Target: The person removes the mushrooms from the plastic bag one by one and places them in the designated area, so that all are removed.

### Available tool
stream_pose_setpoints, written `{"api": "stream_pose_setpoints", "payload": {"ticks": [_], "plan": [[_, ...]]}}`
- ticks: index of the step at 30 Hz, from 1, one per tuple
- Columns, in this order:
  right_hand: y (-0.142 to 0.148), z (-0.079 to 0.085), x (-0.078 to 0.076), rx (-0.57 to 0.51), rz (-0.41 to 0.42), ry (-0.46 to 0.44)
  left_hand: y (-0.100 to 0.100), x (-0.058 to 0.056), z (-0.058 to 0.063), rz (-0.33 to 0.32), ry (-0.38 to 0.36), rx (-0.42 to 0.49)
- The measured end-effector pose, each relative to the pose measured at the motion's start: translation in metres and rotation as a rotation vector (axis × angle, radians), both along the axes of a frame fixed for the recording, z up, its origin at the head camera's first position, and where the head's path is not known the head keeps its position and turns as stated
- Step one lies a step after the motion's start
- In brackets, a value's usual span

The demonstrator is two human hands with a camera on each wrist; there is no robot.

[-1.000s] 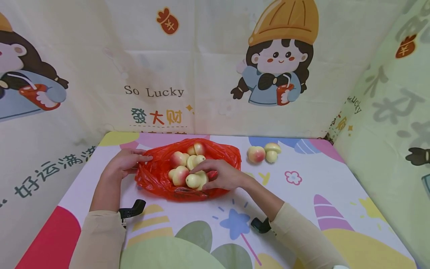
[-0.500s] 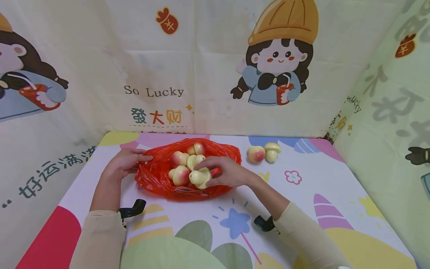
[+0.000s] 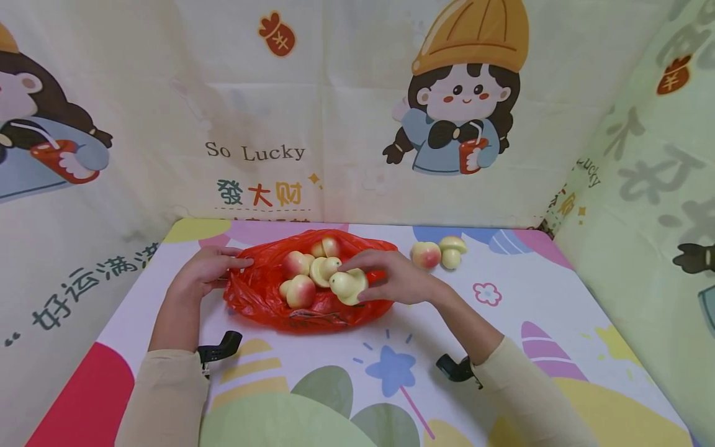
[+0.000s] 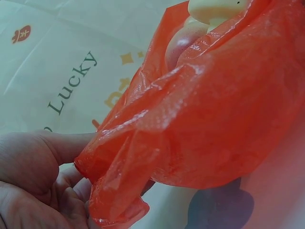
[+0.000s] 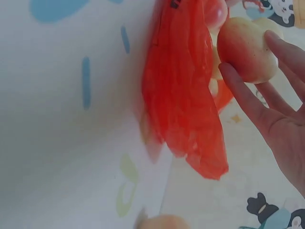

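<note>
A red plastic bag (image 3: 254, 295) lies open on the table with several cream toy mushrooms with pink-tinged caps (image 3: 301, 292) inside. At its left rim my left hand (image 3: 208, 270) pinches the plastic between thumb and fingers; in the left wrist view the hand (image 4: 43, 176) grips a bunched edge of the bag (image 4: 205, 109). Over the bag's right part, my right hand (image 3: 399, 276) holds one toy mushroom (image 3: 347, 287) by its cap, stem toward the left. The right wrist view shows that mushroom (image 5: 245, 50) between the fingertips, raised above the bag's mouth.
Two more toy mushrooms stand right of the bag: one with its pink cap (image 3: 426, 256) facing forward, one upright (image 3: 453, 252). The table (image 3: 475, 347) has a printed cover. Printed cloth walls (image 3: 357, 124) enclose its back and sides.
My right hand has lifted the toy mushroom from among the others and carried it right and slightly up. The left hand has stayed on the bag's rim.
</note>
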State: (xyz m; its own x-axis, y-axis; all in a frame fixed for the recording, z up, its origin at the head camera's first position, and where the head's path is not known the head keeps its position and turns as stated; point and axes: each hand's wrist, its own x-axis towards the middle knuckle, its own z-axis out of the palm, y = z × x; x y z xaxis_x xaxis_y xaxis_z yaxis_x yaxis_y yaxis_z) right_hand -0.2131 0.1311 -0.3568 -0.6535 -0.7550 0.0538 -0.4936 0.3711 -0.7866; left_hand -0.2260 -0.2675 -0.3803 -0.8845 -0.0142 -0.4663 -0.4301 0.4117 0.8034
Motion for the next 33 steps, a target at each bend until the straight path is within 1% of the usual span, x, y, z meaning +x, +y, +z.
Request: {"api": "stream_pose_setpoints", "payload": {"ticks": [7, 11, 14, 22, 28, 33], "plan": [[0.016, 0.006, 0.003, 0.019, -0.029, -0.016, 0.0, 0.0, 0.001, 0.003, -0.005, 0.004], [0.024, 0.009, 0.004, 0.022, -0.024, -0.005, 0.0, 0.0, 0.0, 0.004, -0.004, 0.007], [0.029, 0.012, 0.005, 0.021, -0.019, -0.013, 0.0, 0.001, 0.001, 0.005, -0.002, 0.005], [0.043, 0.022, 0.007, 0.03, -0.027, -0.042, 0.0, 0.0, 0.0, 0.003, 0.001, 0.007], [0.052, 0.027, 0.009, 0.032, -0.013, -0.083, -0.001, 0.0, -0.001, -0.002, 0.004, 0.016], [0.063, 0.031, 0.01, 0.048, -0.034, -0.081, -0.001, -0.001, -0.001, -0.002, 0.002, 0.013]]}}
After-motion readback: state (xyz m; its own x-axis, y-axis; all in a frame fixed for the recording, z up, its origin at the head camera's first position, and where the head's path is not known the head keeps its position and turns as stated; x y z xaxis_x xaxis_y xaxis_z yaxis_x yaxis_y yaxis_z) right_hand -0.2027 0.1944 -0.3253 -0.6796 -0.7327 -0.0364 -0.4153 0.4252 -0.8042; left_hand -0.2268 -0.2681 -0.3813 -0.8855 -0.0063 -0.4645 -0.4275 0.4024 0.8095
